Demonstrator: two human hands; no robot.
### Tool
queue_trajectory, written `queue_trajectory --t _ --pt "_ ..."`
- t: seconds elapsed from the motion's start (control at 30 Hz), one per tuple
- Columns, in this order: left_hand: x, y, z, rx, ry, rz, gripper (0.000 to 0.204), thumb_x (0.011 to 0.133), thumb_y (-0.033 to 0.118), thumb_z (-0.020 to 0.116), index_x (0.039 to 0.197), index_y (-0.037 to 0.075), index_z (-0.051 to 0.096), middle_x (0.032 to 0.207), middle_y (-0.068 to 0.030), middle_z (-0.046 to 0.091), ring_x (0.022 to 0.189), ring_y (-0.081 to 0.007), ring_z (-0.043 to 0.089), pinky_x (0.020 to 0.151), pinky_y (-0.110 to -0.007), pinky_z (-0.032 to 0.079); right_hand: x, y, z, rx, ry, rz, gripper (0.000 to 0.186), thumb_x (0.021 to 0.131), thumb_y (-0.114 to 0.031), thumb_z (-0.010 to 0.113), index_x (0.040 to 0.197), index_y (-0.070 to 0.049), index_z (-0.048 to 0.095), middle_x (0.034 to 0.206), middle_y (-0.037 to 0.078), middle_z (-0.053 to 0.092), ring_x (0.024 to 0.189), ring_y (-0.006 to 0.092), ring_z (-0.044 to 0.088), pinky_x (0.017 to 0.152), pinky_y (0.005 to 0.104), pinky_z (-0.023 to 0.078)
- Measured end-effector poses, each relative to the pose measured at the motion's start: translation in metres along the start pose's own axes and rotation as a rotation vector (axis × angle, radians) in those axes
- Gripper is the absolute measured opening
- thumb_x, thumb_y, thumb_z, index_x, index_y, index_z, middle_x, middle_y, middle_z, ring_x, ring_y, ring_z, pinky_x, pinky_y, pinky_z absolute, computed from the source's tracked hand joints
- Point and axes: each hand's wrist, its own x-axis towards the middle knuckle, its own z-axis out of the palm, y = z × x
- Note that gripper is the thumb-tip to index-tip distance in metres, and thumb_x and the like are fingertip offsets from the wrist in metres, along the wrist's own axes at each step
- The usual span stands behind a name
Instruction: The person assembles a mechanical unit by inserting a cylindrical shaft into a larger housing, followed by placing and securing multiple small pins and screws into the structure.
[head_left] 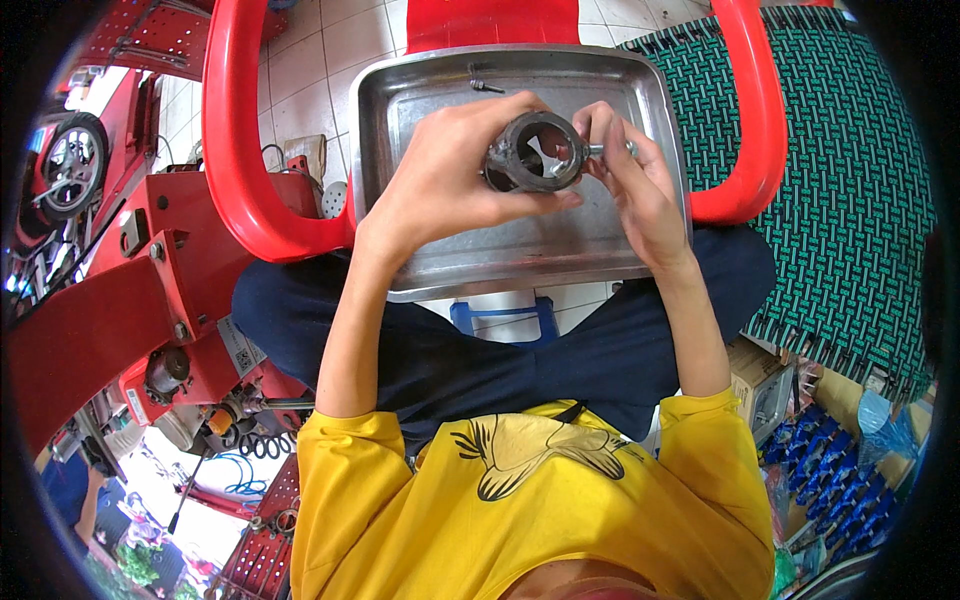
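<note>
My left hand (445,165) is wrapped round a dark, hollow metal cylinder (512,155), a machine part with a thick round rim and openings in its side. The open end faces up toward me. At its right side my right hand (645,185) pinches a small silver bolt-like piece (596,150) that meets the cylinder's wall. How deep it sits in the wall I cannot tell. Both hands are above a shallow steel tray (450,265). A small bolt (487,87) lies near the tray's far edge.
The tray rests on a red plastic chair (235,150), whose arms curve up on both sides. A green-and-black woven surface (830,180) lies at right. Red metal machinery (180,250) stands close on my left, with a wheel (72,165) beyond. A cardboard box (760,385) sits at lower right.
</note>
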Motion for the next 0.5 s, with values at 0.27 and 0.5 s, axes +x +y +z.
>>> queue_trajectory --t 0.27,0.5 --pt "0.002 -0.001 0.026 0.114 0.228 0.024 0.046 0.064 0.03 0.093 0.09 0.005 0.065 0.08 -0.0062 0.07 0.071 -0.0156 0.069 0.065 -0.029 0.053 0.003 0.003 -0.004 0.066 0.04 0.004 0.022 0.102 -0.027 0.064 0.111 -0.008 0.061 0.107 0.001 0.059 0.097 0.0076 0.056 0.086 0.0265 0.047" --pt "0.003 -0.002 0.035 0.117 0.258 0.11 0.045 0.066 0.034 0.092 0.085 0.006 0.064 0.073 -0.0053 0.065 0.063 -0.0175 0.065 0.059 -0.03 0.051 0.004 0.013 -0.005 0.227 0.051 0.048 0.029 0.099 -0.03 0.067 0.111 -0.005 0.064 0.108 0.003 0.064 0.101 0.0098 0.061 0.092 0.0287 0.048"
